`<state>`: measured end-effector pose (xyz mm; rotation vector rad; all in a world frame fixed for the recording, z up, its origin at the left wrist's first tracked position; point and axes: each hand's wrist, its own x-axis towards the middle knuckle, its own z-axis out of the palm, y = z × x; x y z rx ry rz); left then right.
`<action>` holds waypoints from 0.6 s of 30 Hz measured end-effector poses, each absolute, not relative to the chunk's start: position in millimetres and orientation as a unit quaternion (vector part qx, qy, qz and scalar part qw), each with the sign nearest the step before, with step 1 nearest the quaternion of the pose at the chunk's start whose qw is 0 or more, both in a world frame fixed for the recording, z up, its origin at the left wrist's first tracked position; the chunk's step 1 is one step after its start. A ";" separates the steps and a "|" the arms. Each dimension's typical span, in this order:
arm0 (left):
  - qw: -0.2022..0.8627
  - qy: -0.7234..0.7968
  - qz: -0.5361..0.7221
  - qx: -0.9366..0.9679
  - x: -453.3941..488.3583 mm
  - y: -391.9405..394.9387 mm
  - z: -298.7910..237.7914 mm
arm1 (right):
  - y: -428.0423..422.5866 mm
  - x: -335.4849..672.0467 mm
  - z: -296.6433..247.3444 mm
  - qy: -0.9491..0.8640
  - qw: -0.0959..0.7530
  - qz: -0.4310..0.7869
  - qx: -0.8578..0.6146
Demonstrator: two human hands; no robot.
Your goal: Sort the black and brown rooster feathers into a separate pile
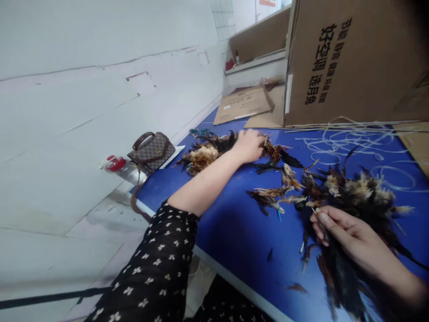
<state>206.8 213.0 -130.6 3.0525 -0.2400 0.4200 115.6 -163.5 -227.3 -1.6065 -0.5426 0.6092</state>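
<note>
Pinched shut, thumb against fingertips, on the quill ends of a bundle of dark feathers (355,192): right hand (348,237), low at the near right, palm turned inward. Bundle fanned out on both sides of that hand, black plumes trailing toward the near edge, tan and cream tufts spreading away across the blue table (234,223). Resting on the tabletop, not lifted clear.

Near left, a black sleeve (157,268) with small white flowers, ending just past the elbow at the table's edge. One small stray feather (270,255) alone on the bare blue, between sleeve and right hand.

Farther in, loose feathers (271,197) scattered mid-table, brown, black and rust, just beside the bundle's far end.

Beyond those, left hand (250,145) stretched forward, knuckles up, fingers curled down onto a pile of brown and tan feathers (204,156). Touching the pile for certain; cannot tell whether anything is gripped, fingertips hidden under the hand.

Right of it, loops of white cord (351,138) strewn loosely over the table.

Off the table's left corner, a patterned brown handbag (152,151) and, touching it, a clear bottle (117,165) with a red cap, lying on its side.

At the far end, flat cardboard (243,103), and beside it a large cardboard box (351,62) printed with black characters.
</note>
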 end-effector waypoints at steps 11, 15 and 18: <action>-0.013 -0.083 0.019 0.996 293.7 209.3 -174.4 | -172.2 115.3 -235.6 -0.233 0.624 0.290 -0.687; -0.001 -0.032 0.010 0.999 266.4 261.7 -167.0 | -174.5 116.5 -239.5 -0.226 0.612 0.287 -0.701; 0.025 0.026 0.012 0.999 236.7 302.5 -162.6 | -174.6 118.5 -239.6 -0.231 0.599 0.275 -0.716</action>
